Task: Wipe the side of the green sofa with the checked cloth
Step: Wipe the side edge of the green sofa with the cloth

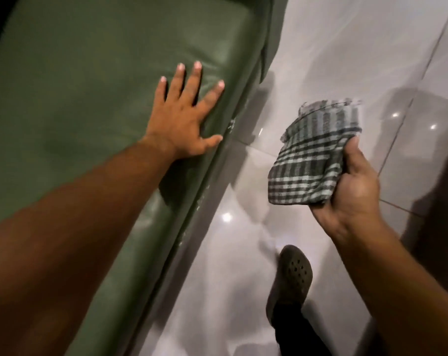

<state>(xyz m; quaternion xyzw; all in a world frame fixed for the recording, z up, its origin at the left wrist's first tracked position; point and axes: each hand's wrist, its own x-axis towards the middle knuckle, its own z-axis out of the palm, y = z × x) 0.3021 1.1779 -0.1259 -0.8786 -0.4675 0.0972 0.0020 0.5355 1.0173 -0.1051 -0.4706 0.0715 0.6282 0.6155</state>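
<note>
While the camera looks steeply down, a dark perforated clog (293,276) on the person's foot stands on the glossy pale tiled floor (320,73) at the lower edge of the view, just right of the sofa's base. Above it, the right hand (351,191) forms a closed grip on the checked cloth (313,160): the thumb lies over the cloth's right edge and the fingers curl beneath its lower fold. The cloth, bunched and patterned in dark and pale green-grey checks, is held in the air over the floor, well apart from the sofa and touching no surface; its upper edge is blurred. Left of it, the left forearm reaches diagonally across the green sofa (76,86). The left hand (184,119) lies flat with its fingers spread, an open grip holding nothing, its palm pressed on the smooth green upholstery near the edge that runs diagonally through the frame. Pale scuff marks (230,124) show along that edge, just beside the thumb. Farther up, the sofa's rounded corner meets the floor, where tile joints and small bright reflections of lamps are visible.
</note>
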